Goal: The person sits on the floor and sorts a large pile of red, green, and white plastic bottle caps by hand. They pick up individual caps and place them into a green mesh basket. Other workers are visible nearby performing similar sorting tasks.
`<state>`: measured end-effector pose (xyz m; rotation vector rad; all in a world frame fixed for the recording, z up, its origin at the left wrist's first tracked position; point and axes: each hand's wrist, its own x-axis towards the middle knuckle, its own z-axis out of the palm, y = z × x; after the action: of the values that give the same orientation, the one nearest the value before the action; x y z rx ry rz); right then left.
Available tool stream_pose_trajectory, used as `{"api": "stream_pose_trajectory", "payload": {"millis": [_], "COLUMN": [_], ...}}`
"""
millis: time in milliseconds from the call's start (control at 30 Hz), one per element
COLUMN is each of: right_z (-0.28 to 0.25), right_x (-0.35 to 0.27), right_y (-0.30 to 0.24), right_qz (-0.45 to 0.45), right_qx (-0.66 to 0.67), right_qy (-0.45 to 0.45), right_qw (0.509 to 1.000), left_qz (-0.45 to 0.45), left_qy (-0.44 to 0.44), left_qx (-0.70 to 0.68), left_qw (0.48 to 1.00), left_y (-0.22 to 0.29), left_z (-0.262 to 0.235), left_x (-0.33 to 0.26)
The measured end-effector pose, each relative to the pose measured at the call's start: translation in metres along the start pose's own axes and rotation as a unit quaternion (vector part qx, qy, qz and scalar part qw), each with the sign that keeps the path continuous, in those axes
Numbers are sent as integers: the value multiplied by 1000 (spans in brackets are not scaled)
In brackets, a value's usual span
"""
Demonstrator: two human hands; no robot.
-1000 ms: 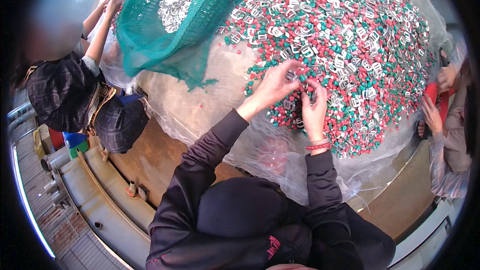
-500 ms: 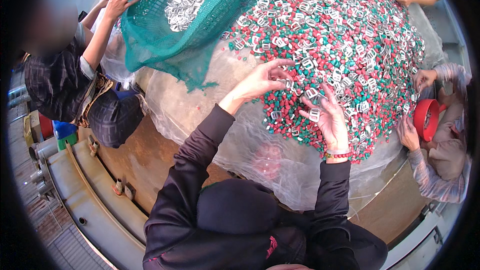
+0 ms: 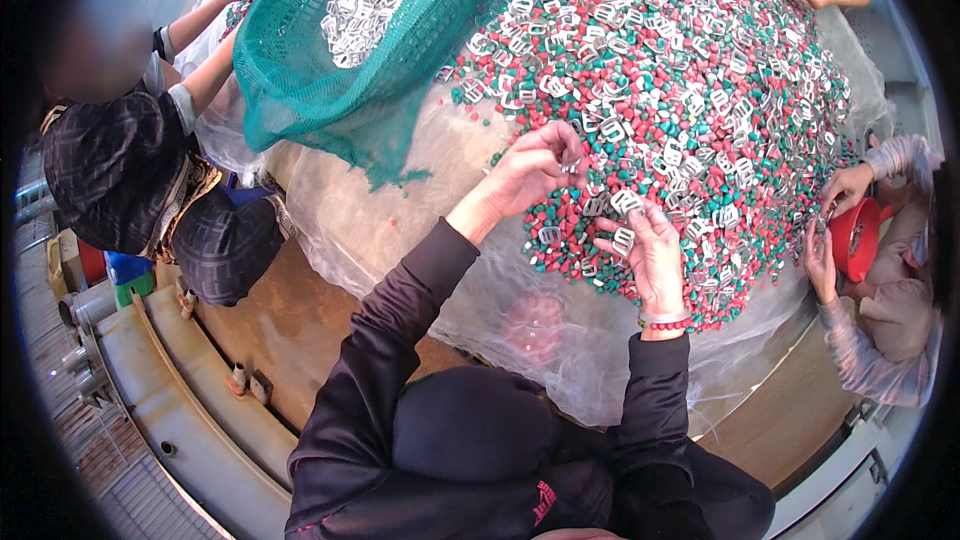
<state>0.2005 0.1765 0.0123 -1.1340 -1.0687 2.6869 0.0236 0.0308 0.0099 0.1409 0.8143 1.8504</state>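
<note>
Left hand [image 3: 525,172] and right hand [image 3: 655,258] hover over the near edge of a heap of red, green and white bits [image 3: 665,90], the left slanting inward, curled nearly closed, its hold unclear, the right pointing almost straight ahead, half open, gripping pale buckles [image 3: 622,241].

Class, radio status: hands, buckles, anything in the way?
Left hand: fingers curled, contents unclear. Right hand: holding silver buckles. Loose coloured pieces lie nearby; no obstruction seen between hands.

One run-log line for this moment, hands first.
left hand: half-curled, grip unclear | right hand: holding silver buckles | mixed pile: coloured pieces, loose buckles | green basket: heaped buckles
</note>
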Motion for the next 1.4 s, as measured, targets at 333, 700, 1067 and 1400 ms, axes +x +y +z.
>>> {"api": "stream_pose_trajectory", "payload": {"millis": [333,700,1067,1400], "right_z": [33,28,26,-27], "right_x": [5,6,6,-29], "right_y": [5,-9,8,-44], "right_qz": [-86,-84,-39,-106], "right_qx": [11,123,105,118], "right_qy": [64,-48,84,-106], "right_qw": [994,988,990,982], "left_qz": [40,-11,235,15], "left_qy": [121,84,-14,-16], "left_qx": [396,389,611,51], "left_qw": [909,917,756,998], "left_y": [-35,8,-8,19], "left_z": [22,9,38,-8], "left_x": [-1,-10,-18,-46]}}
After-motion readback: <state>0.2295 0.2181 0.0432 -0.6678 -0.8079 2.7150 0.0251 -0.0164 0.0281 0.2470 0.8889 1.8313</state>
